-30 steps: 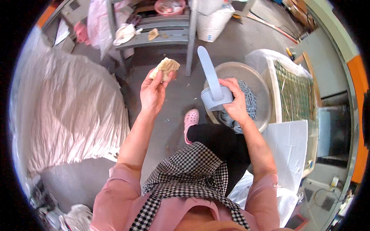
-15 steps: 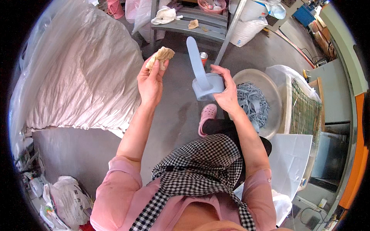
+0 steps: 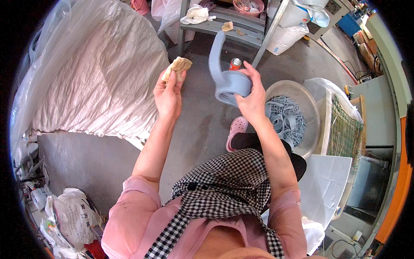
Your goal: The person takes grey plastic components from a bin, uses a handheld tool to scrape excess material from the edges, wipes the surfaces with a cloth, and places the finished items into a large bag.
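Observation:
My left hand (image 3: 168,96) pinches a crumpled beige cloth (image 3: 178,69) between thumb and fingers, held up in front of me. To its right, my right hand (image 3: 253,96) grips a grey-blue plastic part (image 3: 233,82) by its side. This part has a round, ring-like body and a long, curved, handle-like arm pointing away from me. The cloth and the part are apart. Just beyond the part, a small can with a red label (image 3: 235,64) stands on the floor. Right of my right hand sits a wide round basin (image 3: 313,108) with many grey-blue plastic pieces (image 3: 288,118) in it.
A large sack-like bundle (image 3: 95,73) under clear plastic fills the left. Ahead stands a metal step rack (image 3: 241,32) with rags and a pink basket (image 3: 249,6). White sacks (image 3: 288,38) lean behind it. At right are a mesh-lined container (image 3: 345,129) and a white board (image 3: 323,185).
The plastic part has been turned in my right hand, so its round opening now faces more toward me. My left hand keeps the cloth, nearly still. The view has shifted slightly.

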The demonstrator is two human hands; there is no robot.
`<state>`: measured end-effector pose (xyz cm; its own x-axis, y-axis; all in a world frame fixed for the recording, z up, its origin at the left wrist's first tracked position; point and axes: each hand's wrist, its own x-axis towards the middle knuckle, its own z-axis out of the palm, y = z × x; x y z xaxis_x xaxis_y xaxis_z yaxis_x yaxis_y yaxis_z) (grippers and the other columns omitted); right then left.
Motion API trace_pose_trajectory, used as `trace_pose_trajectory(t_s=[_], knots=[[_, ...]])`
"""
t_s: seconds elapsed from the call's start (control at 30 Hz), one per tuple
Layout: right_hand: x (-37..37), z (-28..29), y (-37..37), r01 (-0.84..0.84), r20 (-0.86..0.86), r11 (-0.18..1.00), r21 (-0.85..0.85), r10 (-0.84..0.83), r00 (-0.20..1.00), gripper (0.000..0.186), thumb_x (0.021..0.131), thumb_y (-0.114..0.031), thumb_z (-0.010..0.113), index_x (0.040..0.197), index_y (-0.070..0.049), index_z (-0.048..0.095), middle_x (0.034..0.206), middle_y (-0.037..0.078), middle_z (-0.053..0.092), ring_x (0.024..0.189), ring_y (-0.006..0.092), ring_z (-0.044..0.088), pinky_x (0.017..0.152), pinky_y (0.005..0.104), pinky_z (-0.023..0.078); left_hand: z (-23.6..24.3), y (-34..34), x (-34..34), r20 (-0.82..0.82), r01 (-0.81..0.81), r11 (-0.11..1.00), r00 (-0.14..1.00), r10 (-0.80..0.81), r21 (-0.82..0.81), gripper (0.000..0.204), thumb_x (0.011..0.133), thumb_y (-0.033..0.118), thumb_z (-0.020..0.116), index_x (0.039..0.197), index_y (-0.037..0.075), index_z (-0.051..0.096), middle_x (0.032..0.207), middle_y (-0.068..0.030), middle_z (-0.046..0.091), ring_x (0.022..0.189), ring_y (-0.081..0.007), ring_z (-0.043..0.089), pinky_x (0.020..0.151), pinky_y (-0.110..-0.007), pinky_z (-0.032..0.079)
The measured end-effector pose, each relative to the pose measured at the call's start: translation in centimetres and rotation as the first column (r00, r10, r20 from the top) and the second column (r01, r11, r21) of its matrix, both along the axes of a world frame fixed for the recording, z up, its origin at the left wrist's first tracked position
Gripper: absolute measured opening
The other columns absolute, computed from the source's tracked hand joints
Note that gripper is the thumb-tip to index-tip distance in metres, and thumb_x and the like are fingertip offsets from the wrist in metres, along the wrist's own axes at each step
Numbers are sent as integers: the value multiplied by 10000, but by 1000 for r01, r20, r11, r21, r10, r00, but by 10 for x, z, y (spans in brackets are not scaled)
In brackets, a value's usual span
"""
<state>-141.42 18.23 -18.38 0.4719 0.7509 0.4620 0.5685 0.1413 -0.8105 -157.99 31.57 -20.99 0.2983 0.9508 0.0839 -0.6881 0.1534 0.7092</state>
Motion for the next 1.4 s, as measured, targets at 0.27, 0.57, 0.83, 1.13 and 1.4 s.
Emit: trace_pose_trajectory(t_s=[0.27, 0.57, 0.83, 1.13, 1.4], knots=[[8, -22, 4, -224, -879, 955, 195, 272, 392, 339, 780, 23, 506, 1119, 25, 503, 973, 60, 574, 932, 177, 554, 791, 310, 458, -5, 0, -7, -5, 9, 1000, 1000, -9, -24, 205, 913, 45, 459, 1073, -69, 517, 1112, -155, 559, 1048, -241, 545, 961, -380, 451], [-8, -17, 9, -227, -931, 927, 298, 335, 146, 303, 918, -148, 448, 1153, 43, 453, 1095, 119, 544, 991, 245, 560, 815, 418, 495, -10, -1, -11, -20, 19, 994, 1000, -22, -107, 218, 912, 54, 463, 1077, -79, 515, 1121, -163, 556, 1049, -255, 546, 954, -370, 460], [-10, -23, 8, -237, -921, 892, 386, 386, -46, 415, 953, -219, 370, 1254, 64, 329, 1250, 179, 433, 1104, 339, 497, 897, 571, 446, -7, -6, -6, 9, 43, 993, 999, -43, -105, 215, 913, 53, 462, 1069, -83, 519, 1117, -165, 559, 1053, -260, 545, 956, -373, 458], [-13, -27, 12, -191, -909, 958, 216, 269, 318, 457, 924, -281, 442, 1249, 27, 349, 1172, 150, 465, 1033, 283, 543, 839, 462, 505, 3, -12, -1, 2, 67, 995, 998, -67, -71, 204, 923, 60, 447, 1073, -59, 518, 1094, -141, 559, 1036, -223, 549, 957, -360, 455], [-11, -46, 17, -57, -620, 996, 76, 91, 779, 595, 790, -202, 658, 1259, 35, 380, 1184, 177, 442, 1055, 235, 511, 864, 339, 449, 6, -15, 5, -6, 98, 995, 995, -99, -29, 194, 921, 52, 449, 1074, -43, 524, 1094, -127, 557, 1038, -214, 546, 958, -356, 453]])
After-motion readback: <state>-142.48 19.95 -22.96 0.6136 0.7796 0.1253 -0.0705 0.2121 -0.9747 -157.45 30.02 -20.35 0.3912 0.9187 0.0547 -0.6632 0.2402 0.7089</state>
